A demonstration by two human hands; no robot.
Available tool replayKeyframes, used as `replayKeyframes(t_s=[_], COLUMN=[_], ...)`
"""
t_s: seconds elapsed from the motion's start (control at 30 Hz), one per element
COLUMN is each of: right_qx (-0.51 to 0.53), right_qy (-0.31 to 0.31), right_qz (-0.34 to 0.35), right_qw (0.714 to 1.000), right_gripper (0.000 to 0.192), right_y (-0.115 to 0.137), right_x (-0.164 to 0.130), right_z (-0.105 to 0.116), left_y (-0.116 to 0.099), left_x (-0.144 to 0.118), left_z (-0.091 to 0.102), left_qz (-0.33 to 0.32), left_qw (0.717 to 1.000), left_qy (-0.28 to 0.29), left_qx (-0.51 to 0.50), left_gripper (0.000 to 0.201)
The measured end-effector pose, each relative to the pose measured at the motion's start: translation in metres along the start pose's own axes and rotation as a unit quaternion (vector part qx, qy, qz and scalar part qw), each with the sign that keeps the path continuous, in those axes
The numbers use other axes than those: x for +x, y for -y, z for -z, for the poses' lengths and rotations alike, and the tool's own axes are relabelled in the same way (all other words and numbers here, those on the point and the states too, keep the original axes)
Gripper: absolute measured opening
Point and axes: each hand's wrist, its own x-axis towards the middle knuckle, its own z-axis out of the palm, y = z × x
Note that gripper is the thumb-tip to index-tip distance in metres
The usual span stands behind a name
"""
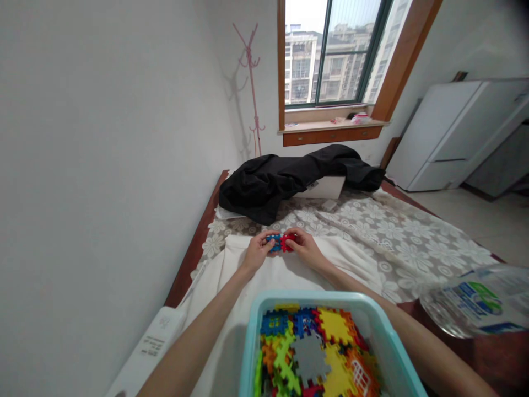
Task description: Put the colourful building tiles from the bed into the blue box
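Note:
My left hand (pixel 257 252) grips a blue toothed plastic tile (pixel 273 242) and my right hand (pixel 303 247) grips a red one (pixel 288 241). The two tiles touch edge to edge between my hands, above a white cloth (pixel 289 270) on the table. Close to me stands a light blue plastic tub (pixel 253 325) filled with several interlocking tiles in yellow, green, orange, blue, red and grey.
A floral lace tablecloth (pixel 397 237) covers the table. A black garment (pixel 281 182) lies over a white box at the far end. A white power strip (pixel 152 344) lies at the left edge, a plastic water bottle (pixel 475 300) at the right. A white cabinet stands beyond.

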Motion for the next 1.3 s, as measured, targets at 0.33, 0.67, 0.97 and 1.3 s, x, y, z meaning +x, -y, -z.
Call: replayKeyframes(t_s=[0.33,0.67,0.97,1.3], right_qx=[0.000,-0.011,-0.013,-0.032], right_qy=[-0.029,-0.039,-0.029,0.028], right_qz=[-0.003,0.001,0.009,0.058], right_qw=[1.000,0.999,0.999,0.997], right_gripper=[0.026,0.023,0.029,0.055], right_y=[-0.005,0.002,0.001,-0.002], right_x=[0.002,-0.001,-0.001,-0.001], right_z=[0.001,-0.001,0.000,0.001], left_y=[0.000,-0.006,-0.003,0.002], left_x=[-0.001,0.000,-0.001,0.002], left_z=[-0.001,0.008,0.002,0.001], left_qz=[0.004,0.032,0.019,0.000], left_qw=[1.000,0.998,0.999,0.999], left_qy=[0.002,0.033,0.018,-0.032], left_qx=[-0.002,-0.035,-0.030,-0.035], left_gripper=[0.048,0.050,0.057,0.059])
